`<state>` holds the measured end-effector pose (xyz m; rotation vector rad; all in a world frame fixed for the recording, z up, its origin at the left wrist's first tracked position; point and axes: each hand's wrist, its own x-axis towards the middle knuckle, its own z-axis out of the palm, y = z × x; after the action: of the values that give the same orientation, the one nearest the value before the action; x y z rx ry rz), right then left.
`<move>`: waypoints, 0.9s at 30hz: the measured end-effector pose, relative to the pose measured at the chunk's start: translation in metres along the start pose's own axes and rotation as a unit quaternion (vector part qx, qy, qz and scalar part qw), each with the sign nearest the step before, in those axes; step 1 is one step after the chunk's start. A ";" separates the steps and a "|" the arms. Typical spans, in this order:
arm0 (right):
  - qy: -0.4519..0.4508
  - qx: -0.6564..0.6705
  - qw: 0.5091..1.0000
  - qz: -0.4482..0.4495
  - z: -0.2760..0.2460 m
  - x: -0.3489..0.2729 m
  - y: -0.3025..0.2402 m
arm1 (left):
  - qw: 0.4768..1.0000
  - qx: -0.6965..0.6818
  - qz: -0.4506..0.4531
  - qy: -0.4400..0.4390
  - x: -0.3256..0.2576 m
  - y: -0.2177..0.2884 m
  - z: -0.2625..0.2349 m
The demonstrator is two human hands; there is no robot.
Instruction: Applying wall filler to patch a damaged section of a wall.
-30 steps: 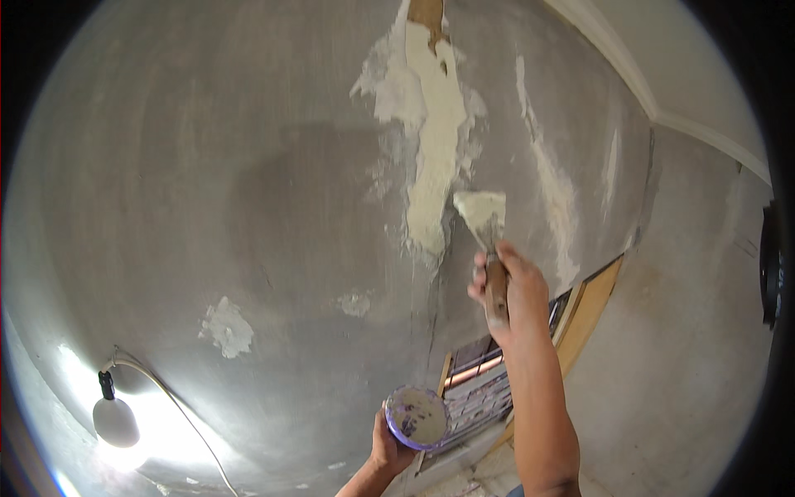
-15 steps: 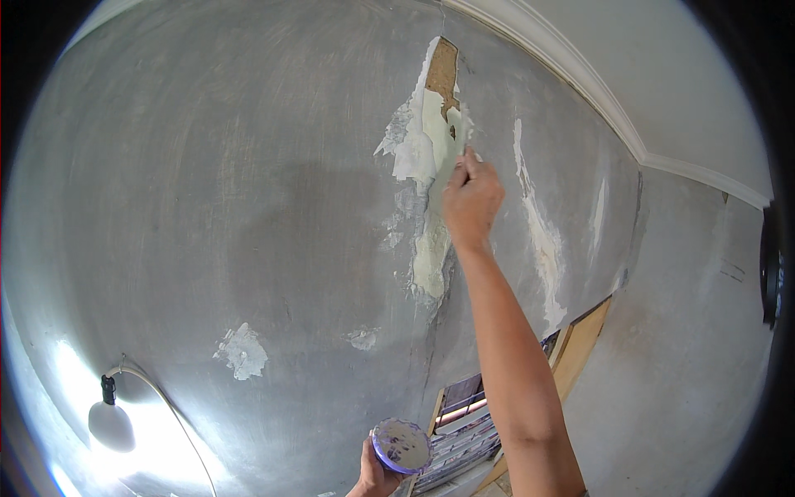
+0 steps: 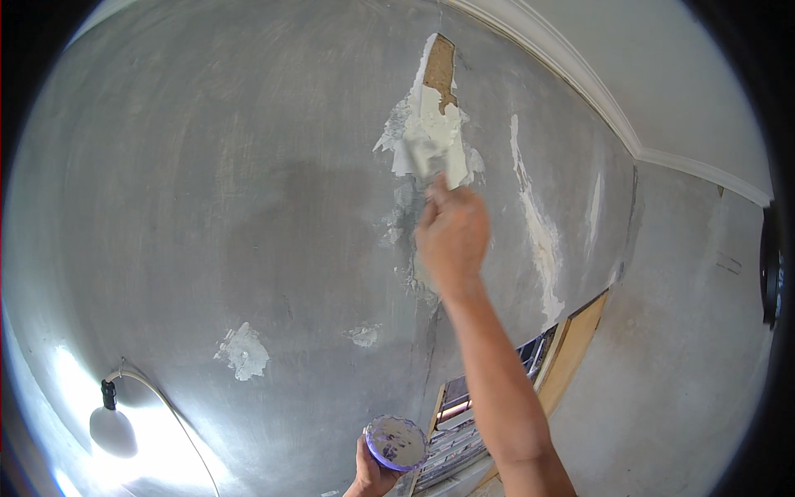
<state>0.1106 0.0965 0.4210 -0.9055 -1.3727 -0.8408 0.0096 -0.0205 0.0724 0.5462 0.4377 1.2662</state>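
My right hand [image 3: 455,236] is closed round a putty knife, raised in front of the grey wall [image 3: 273,248]. The knife's blade [image 3: 427,157] is blurred and lies over wet white filler [image 3: 445,128]; its handle is mostly hidden by my fingers. Above the blade, a bare brown hollow [image 3: 440,70] shows in the damaged strip of wall. Low in the middle, my left hand [image 3: 371,476] grips a purple bowl [image 3: 374,456] by its left side. Whitish paste [image 3: 400,439] coats the inside of the bowl, with dark patches showing through.
A lit bulb [image 3: 113,431] on a cord hangs at the lower left. Dried filler streaks [image 3: 541,240] run down the wall on the right, and smaller patches [image 3: 243,352] sit lower left. A wood-framed opening [image 3: 571,352] lies behind my right forearm. White moulding [image 3: 580,79] edges the ceiling.
My right hand and the putty knife have moved left and down across the strip. Filler now covers the small lower brown spot. My left hand and the bowl have barely shifted.
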 end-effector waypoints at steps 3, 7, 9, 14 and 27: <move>0.018 -0.047 0.998 0.045 -0.010 0.040 0.031 | 1.000 -0.006 0.000 0.009 -0.004 0.002 -0.004; -0.041 -0.044 0.998 0.012 -0.021 0.087 0.049 | 0.999 -0.016 -0.021 0.018 -0.002 0.002 -0.018; -0.072 -0.039 0.997 -0.006 -0.021 0.092 0.052 | 0.999 -0.024 -0.033 0.021 0.000 -0.001 -0.026; -0.147 -0.064 0.987 -0.007 -0.026 0.078 0.053 | 0.999 -0.037 -0.032 0.016 0.006 -0.007 -0.029; -0.187 -0.012 0.981 0.038 -0.041 -0.016 0.028 | 0.999 -0.032 -0.040 0.000 0.009 -0.009 -0.014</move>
<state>0.1533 0.0710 0.4040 -1.1696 -1.6414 -0.6491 0.0101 -0.0112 0.0558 0.4699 0.4139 1.1996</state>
